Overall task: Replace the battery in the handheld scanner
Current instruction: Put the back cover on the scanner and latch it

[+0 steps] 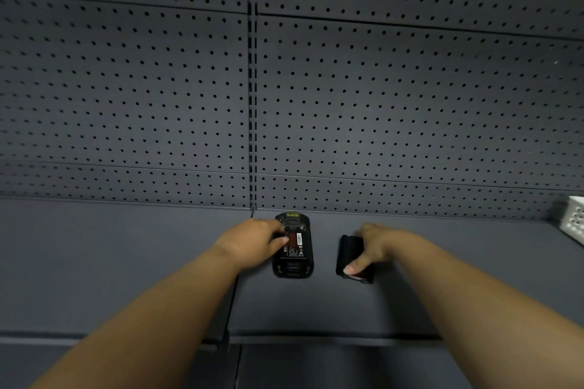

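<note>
A black handheld scanner [293,264] lies face down on the dark grey shelf [126,262], its back open. A battery [295,245] with a red label sits in its compartment. My left hand [252,241] rests on the scanner's left side, thumb touching the battery's label. To the right lies a black flat piece [347,251], with a second part showing red at its near end [360,276]. My right hand [374,246] covers its right side, thumb pressed on its near end. Whether that piece is a cover or a battery is unclear.
A perforated dark grey back panel [379,104] rises behind the shelf, with a slotted upright [252,73] in the middle. A white perforated basket [575,218] stands at the far right. A seam between two shelf boards [234,300] runs under my left forearm.
</note>
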`<state>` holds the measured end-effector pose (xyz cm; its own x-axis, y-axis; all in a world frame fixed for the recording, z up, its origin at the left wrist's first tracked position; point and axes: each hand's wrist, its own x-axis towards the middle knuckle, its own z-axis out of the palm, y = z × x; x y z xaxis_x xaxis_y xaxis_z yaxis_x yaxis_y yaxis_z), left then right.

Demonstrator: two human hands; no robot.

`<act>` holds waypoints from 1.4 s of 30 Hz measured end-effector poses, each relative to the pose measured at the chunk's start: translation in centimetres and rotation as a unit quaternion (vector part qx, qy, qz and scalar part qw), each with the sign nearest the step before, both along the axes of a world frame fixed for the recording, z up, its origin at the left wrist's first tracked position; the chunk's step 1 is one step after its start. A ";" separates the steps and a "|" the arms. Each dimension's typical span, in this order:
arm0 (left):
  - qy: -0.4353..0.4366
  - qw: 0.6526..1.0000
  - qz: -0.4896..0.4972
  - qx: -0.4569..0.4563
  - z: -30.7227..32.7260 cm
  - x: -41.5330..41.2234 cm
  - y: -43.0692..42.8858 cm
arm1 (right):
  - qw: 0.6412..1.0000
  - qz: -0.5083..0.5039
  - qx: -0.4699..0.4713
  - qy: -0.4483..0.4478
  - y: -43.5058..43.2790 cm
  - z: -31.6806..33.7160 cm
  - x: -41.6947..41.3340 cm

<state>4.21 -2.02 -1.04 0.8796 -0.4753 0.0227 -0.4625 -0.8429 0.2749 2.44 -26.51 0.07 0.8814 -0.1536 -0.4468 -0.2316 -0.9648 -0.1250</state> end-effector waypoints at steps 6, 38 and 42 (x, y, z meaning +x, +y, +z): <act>0.017 1.000 -0.016 -0.006 0.1 0.2 0.7 | 0.911 -0.127 0.370 -0.134 -0.7 1.2 1.6; -0.024 0.990 -0.134 0.026 -0.9 0.8 1.9 | 0.832 -0.121 0.508 -0.187 7.0 -2.3 3.2; -0.021 0.990 -0.135 0.029 -0.9 0.7 1.9 | 0.815 -0.129 0.528 -0.202 6.9 -2.9 3.1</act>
